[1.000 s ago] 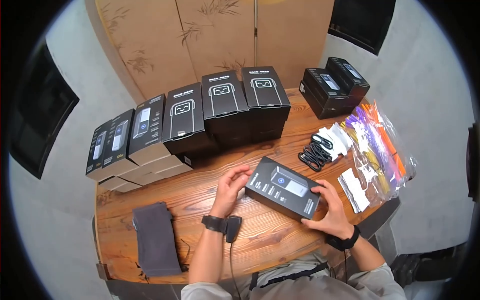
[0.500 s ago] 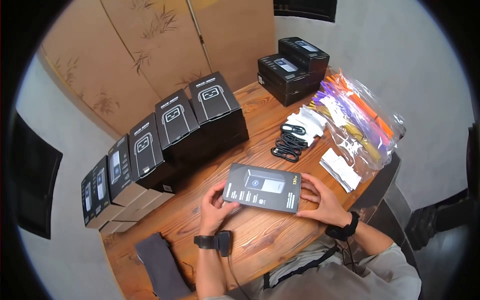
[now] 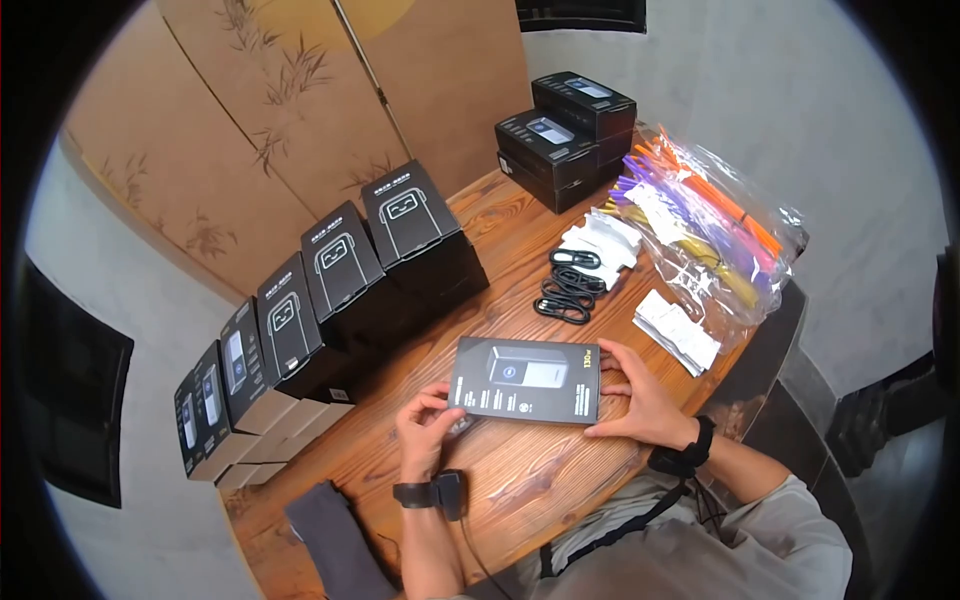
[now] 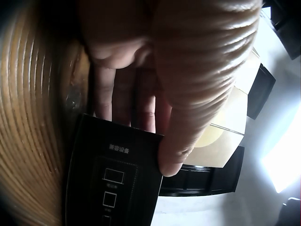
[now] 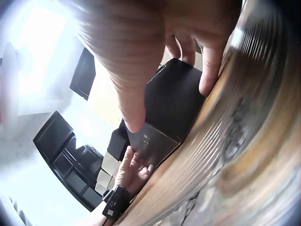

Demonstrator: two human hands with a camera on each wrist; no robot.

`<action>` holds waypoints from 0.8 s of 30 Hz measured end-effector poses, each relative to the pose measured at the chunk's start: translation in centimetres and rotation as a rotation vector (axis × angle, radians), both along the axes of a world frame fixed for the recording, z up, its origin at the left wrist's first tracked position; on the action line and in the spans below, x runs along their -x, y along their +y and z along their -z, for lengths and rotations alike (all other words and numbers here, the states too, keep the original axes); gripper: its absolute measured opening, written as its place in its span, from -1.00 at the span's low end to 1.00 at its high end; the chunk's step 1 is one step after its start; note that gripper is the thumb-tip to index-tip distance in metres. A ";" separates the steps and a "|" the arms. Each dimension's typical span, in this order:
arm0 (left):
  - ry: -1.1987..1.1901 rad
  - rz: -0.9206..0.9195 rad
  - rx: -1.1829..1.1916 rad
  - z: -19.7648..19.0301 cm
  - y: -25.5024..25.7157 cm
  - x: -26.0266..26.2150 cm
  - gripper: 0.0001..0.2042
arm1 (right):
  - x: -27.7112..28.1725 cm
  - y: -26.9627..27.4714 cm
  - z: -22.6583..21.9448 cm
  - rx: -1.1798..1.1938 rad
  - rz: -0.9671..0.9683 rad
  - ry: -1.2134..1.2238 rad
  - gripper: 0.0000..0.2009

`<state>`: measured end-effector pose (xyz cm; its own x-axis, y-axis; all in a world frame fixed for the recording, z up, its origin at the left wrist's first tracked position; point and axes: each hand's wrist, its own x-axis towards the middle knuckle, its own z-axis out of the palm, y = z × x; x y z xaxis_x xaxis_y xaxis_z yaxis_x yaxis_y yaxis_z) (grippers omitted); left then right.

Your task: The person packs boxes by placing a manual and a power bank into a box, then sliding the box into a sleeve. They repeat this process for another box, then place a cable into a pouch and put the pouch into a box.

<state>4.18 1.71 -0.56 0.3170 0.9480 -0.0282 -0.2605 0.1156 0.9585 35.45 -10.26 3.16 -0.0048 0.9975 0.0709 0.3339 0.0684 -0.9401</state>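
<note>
Both hands hold a black box (image 3: 526,380) with a device picture and "130W" on its top face, over the wooden table. The left hand (image 3: 424,430) grips its left end, thumb at the near corner. In the left wrist view, the thumb of the left hand (image 4: 188,89) lies along the edge of the box (image 4: 113,169), fingers behind. At the right end, the right hand (image 3: 645,400) spans the box between thumb and fingers. The right wrist view shows the right hand (image 5: 141,52) with thumb and fingers on opposite sides of the box (image 5: 171,99).
Black boxes (image 3: 330,255) stand in a row at the left, with more stacked (image 3: 550,135) at the back. Black cables (image 3: 568,290), white packets (image 3: 678,330) and a plastic bag of coloured strips (image 3: 720,230) lie at the right. Dark folded cloth (image 3: 340,545) lies at front left.
The box has turned from slanted to nearly level across the view, and the left hand has come to grip its left end. The head view has swung to the right.
</note>
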 end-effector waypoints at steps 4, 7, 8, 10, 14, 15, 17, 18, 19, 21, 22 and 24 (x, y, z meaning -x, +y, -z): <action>0.107 0.002 -0.018 -0.2 -0.1 -0.2 -0.83 | 0.1 0.1 0.3 -0.030 -0.004 -0.025 0.11; 0.128 0.011 -0.027 -0.5 -0.2 -0.4 -0.81 | 0.2 0.1 0.2 -0.043 -0.004 -0.037 0.11; 0.132 0.016 -0.032 -0.5 -0.2 -0.3 -0.82 | 0.2 0.1 0.2 -0.049 -0.005 -0.040 0.11; 0.116 0.026 -0.039 -0.3 -0.2 -0.2 -0.83 | 0.3 0.2 0.2 -0.065 -0.001 -0.067 0.13; 0.054 0.034 -0.037 0.7 0.0 0.1 -0.81 | 0.7 0.0 0.1 -0.095 0.009 -0.130 0.19; 0.043 0.032 -0.032 0.8 0.0 0.0 -0.80 | 0.7 -0.1 0.1 -0.100 0.008 -0.140 0.21; 0.024 0.026 -0.022 0.6 -0.1 -0.2 -0.82 | 0.8 -0.3 -0.2 -0.129 0.008 -0.207 0.20; 0.014 0.022 -0.017 0.5 -0.1 -0.2 -0.84 | 0.8 -0.4 -0.3 -0.143 0.006 -0.241 0.19; -0.002 0.022 0.002 0.5 -0.2 -0.1 -0.84 | 0.8 -0.4 -0.2 -0.158 0.006 -0.270 0.19; -0.034 0.023 0.040 0.7 -0.1 0.0 -0.86 | 0.5 -0.5 0.2 -0.190 0.009 -0.327 0.19; -0.064 0.018 0.039 0.7 -0.1 0.0 -0.86 | 0.4 -0.6 0.0 -0.193 0.000 -0.349 0.17; -0.125 0.008 0.037 0.7 0.0 -0.1 -0.87 | 0.4 -0.9 -0.7 -0.198 -0.017 -0.391 0.15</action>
